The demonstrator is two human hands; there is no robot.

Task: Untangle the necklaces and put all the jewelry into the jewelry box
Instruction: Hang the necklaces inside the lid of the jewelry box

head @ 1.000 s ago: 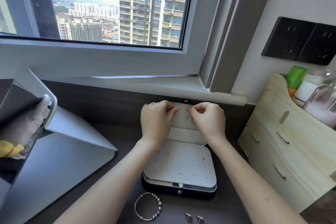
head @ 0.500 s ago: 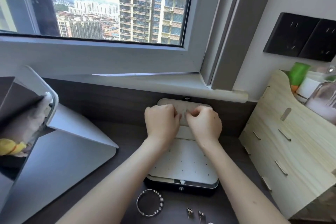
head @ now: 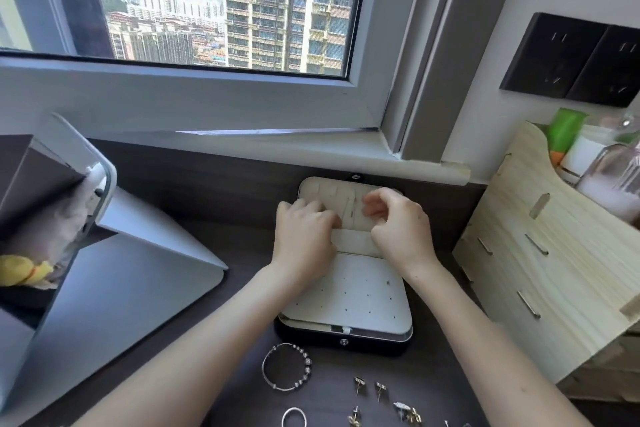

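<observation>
Where the desk (head: 249, 246) is cut off at its near edge: a plain ring (head: 294, 409) is laid left of centre, and several small earrings (head: 360, 383) are scattered to its right, each apart from the others.
Bracelet: a beaded bracelet (head: 307, 362) is laid flat just before the front left corner of the box, not touching it.
Jewelry box: a black jewelry box (head: 346, 345) is set open mid-desk. Its base is covered by a cream perforated panel (head: 346, 302), in which one tiny stud (head: 388, 282) is seen near the right side.
Lid: the lid (head: 341, 185) is leaned back toward the far edge, with its cream lining shown.
Left hand: the left hand (head: 304, 229) is held knuckles up, fingers curled onto the lining's left side. Whether anything is gripped cannot be told.
Right hand: the right hand (head: 398, 225) is held with curled fingers drawn together over the lining's right side. What is pinched, if anything, cannot be told.
Left edge: a folding mirror (head: 52, 191) is stood on a grey base.
Right edge: a pale wooden drawer organizer (head: 554, 253) is placed, with bottles in its top.
Beyond the far edge: a window (head: 225, 10) and black wall sockets (head: 571, 59) are seen.
</observation>
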